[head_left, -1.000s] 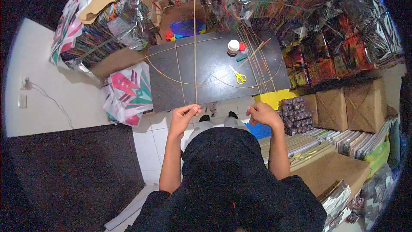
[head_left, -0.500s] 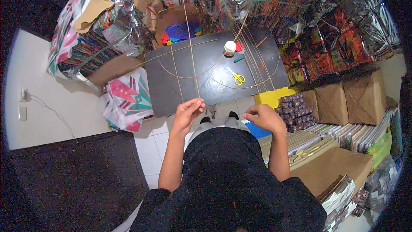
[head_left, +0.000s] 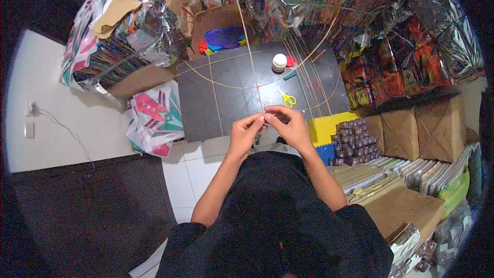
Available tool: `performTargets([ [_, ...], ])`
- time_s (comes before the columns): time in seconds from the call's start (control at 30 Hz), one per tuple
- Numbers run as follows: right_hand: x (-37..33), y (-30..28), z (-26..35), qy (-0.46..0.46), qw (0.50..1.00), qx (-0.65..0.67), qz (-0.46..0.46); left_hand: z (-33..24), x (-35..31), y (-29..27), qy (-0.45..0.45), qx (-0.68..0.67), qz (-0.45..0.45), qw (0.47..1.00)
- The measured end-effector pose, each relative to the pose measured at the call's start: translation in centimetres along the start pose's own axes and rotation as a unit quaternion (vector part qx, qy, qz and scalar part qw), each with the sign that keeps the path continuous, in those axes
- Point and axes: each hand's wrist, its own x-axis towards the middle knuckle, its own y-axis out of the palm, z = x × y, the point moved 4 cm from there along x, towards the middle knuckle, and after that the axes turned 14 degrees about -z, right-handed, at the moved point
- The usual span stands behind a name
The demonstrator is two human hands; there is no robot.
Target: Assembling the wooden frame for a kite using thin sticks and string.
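Observation:
My left hand pinches the near end of a long thin stick, which slants up and away over the table. A bowed thin stick crosses it, with a small orange spot where they meet. My right hand is closed against the left fingertips at that same end. What its fingers grip is too small to make out. Beyond the hands, yellow-handled scissors lie on the dark table, near a dark green stub, a white lidded jar and a red item.
Several loose thin sticks lie on the table's right side. Stacked plastic-wrapped bundles rise behind it. Printed white, pink and green sheets hang at the left. To the right are small dark boxes and brown paper-wrapped packages.
My right hand has moved left and up to meet the left fingertips. My left hand has shifted right, and the joined sticks have swung with it.

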Motion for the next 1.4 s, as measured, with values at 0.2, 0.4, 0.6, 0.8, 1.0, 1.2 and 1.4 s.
performTargets([
  [0.2,1.9,-0.5,-1.2,0.026,0.999,0.019,0.031,0.4,1.1,1.4,0.021,0.072,-0.045,0.996],
  [0.4,3.6,-1.3,-1.2,0.036,0.999,0.016,0.026,0.0,2.0,3.0,0.100,0.087,-0.066,0.989],
  [0.6,5.2,-1.9,-2.6,0.063,0.995,0.065,0.032,-0.1,2.7,4.2,0.096,0.108,-0.078,0.986],
  [0.8,5.7,-2.3,-2.1,0.099,0.992,0.071,0.037,0.4,3.1,4.9,0.112,0.123,-0.085,0.982],
  [1.0,6.0,-2.5,-3.2,0.112,0.992,0.049,0.040,0.4,2.6,5.5,0.125,0.163,-0.105,0.973],
  [1.2,5.7,-2.7,-3.8,0.091,0.995,0.015,0.047,0.6,1.9,5.3,0.119,0.163,-0.109,0.973],
  [1.4,4.8,-2.2,-3.4,0.093,0.995,0.009,0.047,1.4,1.5,4.6,0.128,0.183,-0.109,0.969],
])
